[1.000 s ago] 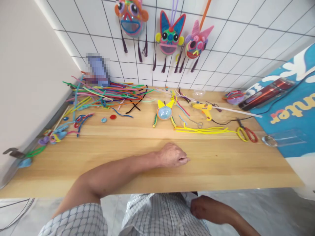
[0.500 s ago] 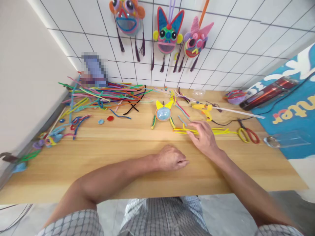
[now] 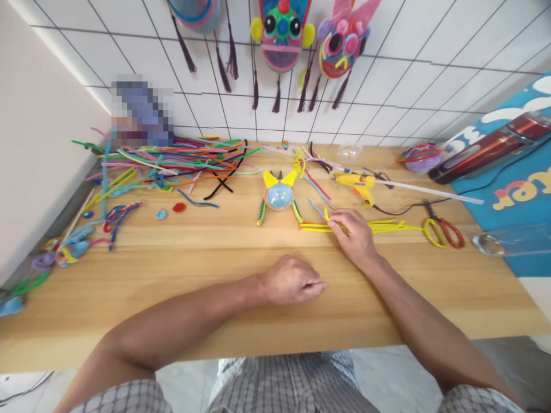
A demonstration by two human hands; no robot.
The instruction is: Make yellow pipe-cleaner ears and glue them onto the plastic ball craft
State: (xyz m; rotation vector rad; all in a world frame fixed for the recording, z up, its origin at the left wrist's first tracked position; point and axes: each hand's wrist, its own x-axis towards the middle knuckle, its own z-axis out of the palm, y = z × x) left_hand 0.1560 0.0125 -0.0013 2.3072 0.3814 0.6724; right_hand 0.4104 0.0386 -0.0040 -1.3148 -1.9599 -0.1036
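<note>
My right hand [image 3: 353,236] has its thumb and fingertips closed on the short bent end of a yellow pipe cleaner [image 3: 326,214]. More yellow pipe cleaners [image 3: 390,228] lie under and beside that hand. My left hand [image 3: 295,281] rests on the table as a loose fist, with nothing visible in it. Beyond the hands stands a small figure [image 3: 279,197] with a clear dome body, orange rim, yellow ears and green-and-yellow legs. A short blue pipe cleaner piece [image 3: 316,207] lies between the figure and my right hand.
A yellow glue gun [image 3: 359,186] with a long glue stick lies beyond my right hand. Scissors [image 3: 443,230], a clear tumbler [image 3: 508,243] and a red flask [image 3: 486,148] are at right. Many pipe cleaners [image 3: 172,166] are heaped back left. Decorated masks [image 3: 282,43] hang on the wall.
My right hand has gone from open fingers above the yellow pipe cleaners to a pinch on one. My left hand stays in place. The view has tilted slightly downward.
</note>
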